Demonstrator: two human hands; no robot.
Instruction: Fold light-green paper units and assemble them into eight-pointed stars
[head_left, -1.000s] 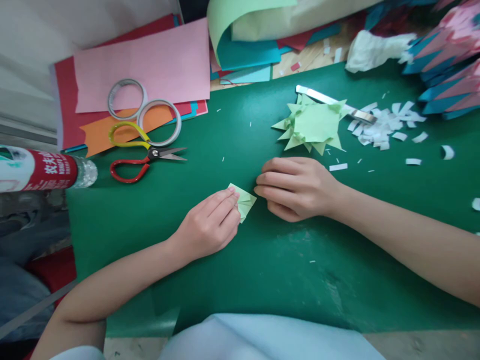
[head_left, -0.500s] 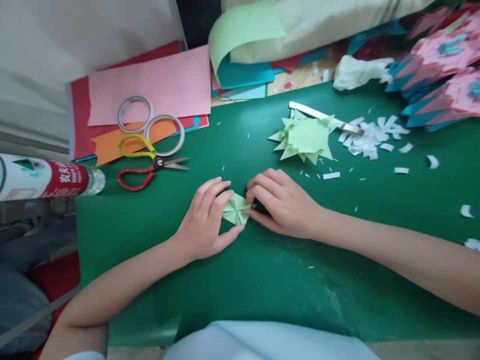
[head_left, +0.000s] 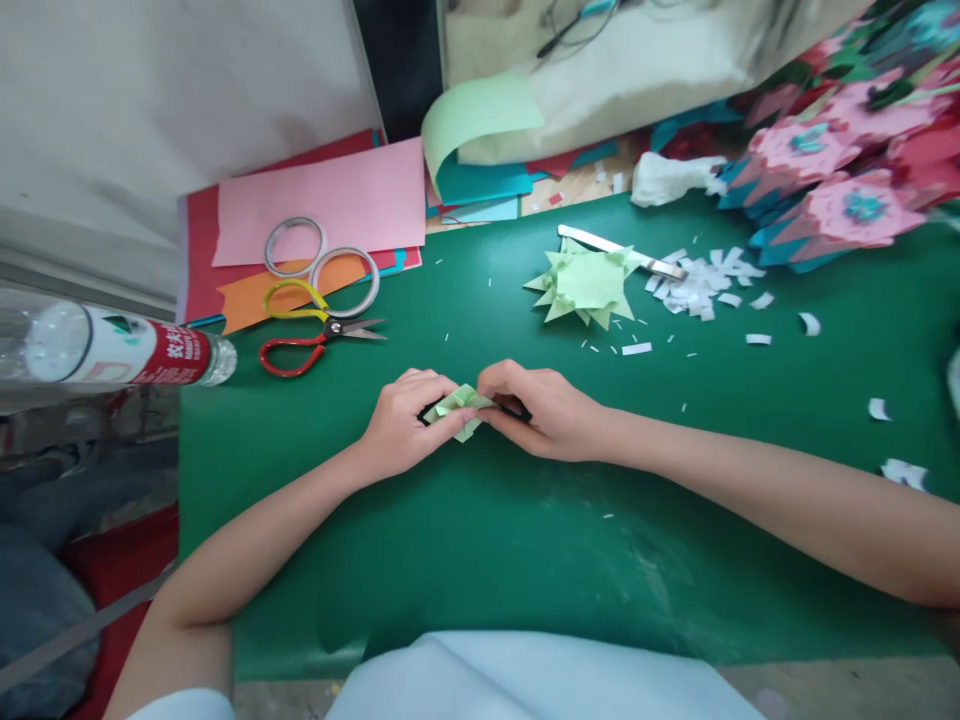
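Observation:
A small folded piece of light green paper (head_left: 459,400) is held between my two hands over the green tabletop. My left hand (head_left: 409,420) grips its left side, thumb in front and fingers behind. At its right corner, my right hand (head_left: 541,410) pinches the paper between thumb and forefinger. Beyond my hands lies a spiky light green paper shape (head_left: 589,284), with tweezers (head_left: 622,250) touching its far edge.
Scissors (head_left: 330,328) and two tape rolls (head_left: 295,246) lie at the left by pink paper (head_left: 322,200). A plastic bottle (head_left: 150,350) rests at the left edge. White paper scraps (head_left: 701,285) and pink paper flowers (head_left: 862,208) are at the right.
The paper was flatter on the table with its pleated face showing; now it is tilted, and my left thumb presses over its front. The view has shifted slightly.

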